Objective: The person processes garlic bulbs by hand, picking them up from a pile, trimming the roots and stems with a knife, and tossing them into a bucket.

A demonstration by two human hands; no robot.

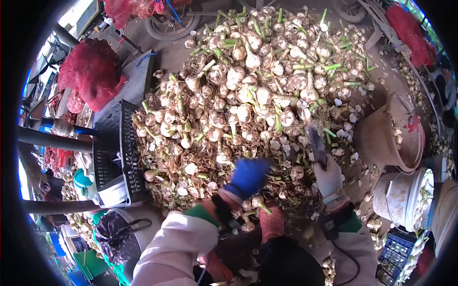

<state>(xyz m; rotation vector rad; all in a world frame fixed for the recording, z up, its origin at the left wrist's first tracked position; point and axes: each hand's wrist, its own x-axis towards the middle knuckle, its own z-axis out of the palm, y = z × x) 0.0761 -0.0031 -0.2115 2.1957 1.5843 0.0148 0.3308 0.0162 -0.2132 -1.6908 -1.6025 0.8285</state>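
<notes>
A large heap of garlic bulbs (243, 90) with green stem stubs and loose skins spreads in front of me. My left hand (249, 177), in a blue glove, is over the near edge of the heap. Motion smears its fingers, so I cannot see whether it holds anything. My right hand (328, 177), in a whitish glove, is closed around a dark, flat tool that looks like a knife (317, 145). The knife points up and away, over the heap's right side. A trimmed garlic bulb (248, 225) lies near my left wrist.
To the right stand a brown tub (367, 138), a white bucket (389, 195) and a blue crate (393, 257). On the left are a black crate (125, 152) and a red mesh sack (90, 71). My red shoe (272, 221) rests at the heap's near edge.
</notes>
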